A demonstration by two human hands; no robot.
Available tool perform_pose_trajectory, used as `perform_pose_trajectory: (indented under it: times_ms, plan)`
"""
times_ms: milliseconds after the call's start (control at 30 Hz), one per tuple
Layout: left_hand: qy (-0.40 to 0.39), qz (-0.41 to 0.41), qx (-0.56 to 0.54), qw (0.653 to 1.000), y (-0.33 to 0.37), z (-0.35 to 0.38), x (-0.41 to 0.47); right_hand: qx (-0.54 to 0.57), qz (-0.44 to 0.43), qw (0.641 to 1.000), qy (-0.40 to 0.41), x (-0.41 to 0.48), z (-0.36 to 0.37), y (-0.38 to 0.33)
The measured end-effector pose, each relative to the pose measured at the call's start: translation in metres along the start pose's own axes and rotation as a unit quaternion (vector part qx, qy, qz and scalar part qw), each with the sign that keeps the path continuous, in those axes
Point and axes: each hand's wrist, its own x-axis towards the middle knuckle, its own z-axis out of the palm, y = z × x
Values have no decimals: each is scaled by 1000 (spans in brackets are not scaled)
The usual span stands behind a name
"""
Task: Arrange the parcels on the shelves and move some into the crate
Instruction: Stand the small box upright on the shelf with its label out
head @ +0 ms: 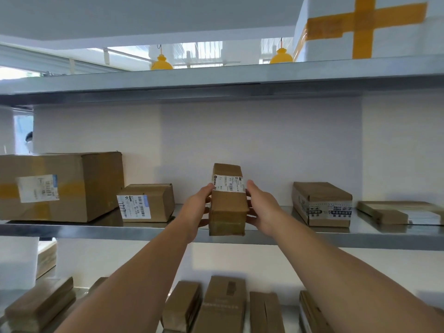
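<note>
A small brown cardboard parcel [228, 207] with a white label stands on end at the front edge of the middle metal shelf [153, 230]. My left hand [198, 207] grips its left side and my right hand [260, 206] grips its right side, thumbs on the near face. On the same shelf sit a large taped box [62, 187] at the left, a small labelled box [146, 203] beside it, a printed-tape box [322, 204] at the right and a flat parcel [396, 212] at the far right. No crate is in view.
The lower shelf holds several brown parcels [223, 306] standing in a row, plus stacked ones [40, 306] and a white bin [16, 263] at the left. On the top shelf [216, 78] sits a white box with yellow tape [365, 27]. A white wall backs the shelves.
</note>
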Motion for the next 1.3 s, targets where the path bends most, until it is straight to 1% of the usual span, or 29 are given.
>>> perform_pose_trajectory:
  times_ms: [167,367,600,800,933,1100,1300]
  plan:
    - [-13,-15,-7,1000,1,-2,6,25,17,1000,-9,5,4,3]
    - [-8,-37,-32,999,-4,-1,16,56,40,997,-36,14,8,6]
    - [-12,-39,-42,998,-8,-2,31,85,63,994,-37,23,10,10]
    - [-14,-45,-32,998,-9,-6,39,86,77,993,-26,32,8,11]
    - [-17,-51,-31,998,-8,-7,39,70,79,994,-16,35,8,10]
    - [-16,-46,-32,998,-8,-7,36,52,77,995,-24,34,12,10]
    - [-20,-34,-56,998,-7,-12,34,54,33,998,-9,33,12,12]
